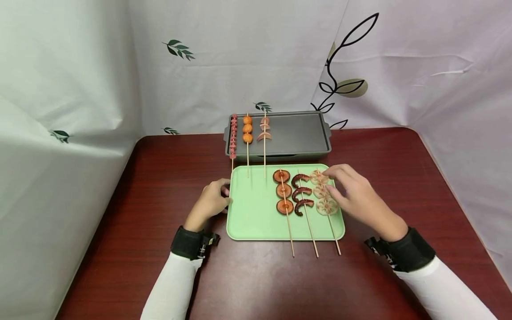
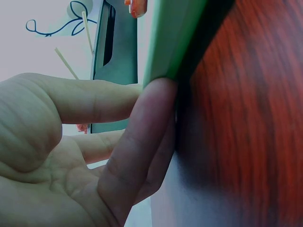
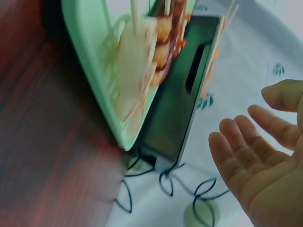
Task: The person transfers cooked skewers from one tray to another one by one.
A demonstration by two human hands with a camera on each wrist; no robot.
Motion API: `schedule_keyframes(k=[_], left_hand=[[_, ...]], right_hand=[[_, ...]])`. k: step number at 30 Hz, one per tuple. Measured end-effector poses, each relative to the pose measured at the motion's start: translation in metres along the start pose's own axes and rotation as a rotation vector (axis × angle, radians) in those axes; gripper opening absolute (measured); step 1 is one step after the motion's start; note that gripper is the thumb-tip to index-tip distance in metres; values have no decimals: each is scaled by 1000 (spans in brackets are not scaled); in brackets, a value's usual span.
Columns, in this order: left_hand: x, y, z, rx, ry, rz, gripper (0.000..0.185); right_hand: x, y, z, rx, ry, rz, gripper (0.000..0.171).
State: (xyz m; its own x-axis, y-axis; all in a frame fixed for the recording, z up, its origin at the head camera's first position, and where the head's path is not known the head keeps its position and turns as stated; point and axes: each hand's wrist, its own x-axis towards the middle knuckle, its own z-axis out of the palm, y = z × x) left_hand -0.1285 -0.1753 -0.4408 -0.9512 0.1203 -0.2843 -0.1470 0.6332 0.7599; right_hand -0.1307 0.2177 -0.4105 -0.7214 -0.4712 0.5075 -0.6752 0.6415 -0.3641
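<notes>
Dark red table bearing green tray; left hand pressing straight fingertips against tray's left edge. Right hand hovering, fingers loosely spread, over lotus-root skewer lying on tray's right side.

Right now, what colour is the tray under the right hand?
Light green tray, plain; clearest in the head view.
</notes>
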Motion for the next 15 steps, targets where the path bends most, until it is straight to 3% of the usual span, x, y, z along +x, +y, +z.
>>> schedule_keyframes(k=[5, 15], left_hand=[[-1, 1, 0, -1, 1, -7, 55], [-1, 1, 0, 0, 7, 2, 54]], right_hand=[[-4, 15, -5, -5, 4, 118, 29], [-12, 45, -13, 20, -109, 356, 29]])
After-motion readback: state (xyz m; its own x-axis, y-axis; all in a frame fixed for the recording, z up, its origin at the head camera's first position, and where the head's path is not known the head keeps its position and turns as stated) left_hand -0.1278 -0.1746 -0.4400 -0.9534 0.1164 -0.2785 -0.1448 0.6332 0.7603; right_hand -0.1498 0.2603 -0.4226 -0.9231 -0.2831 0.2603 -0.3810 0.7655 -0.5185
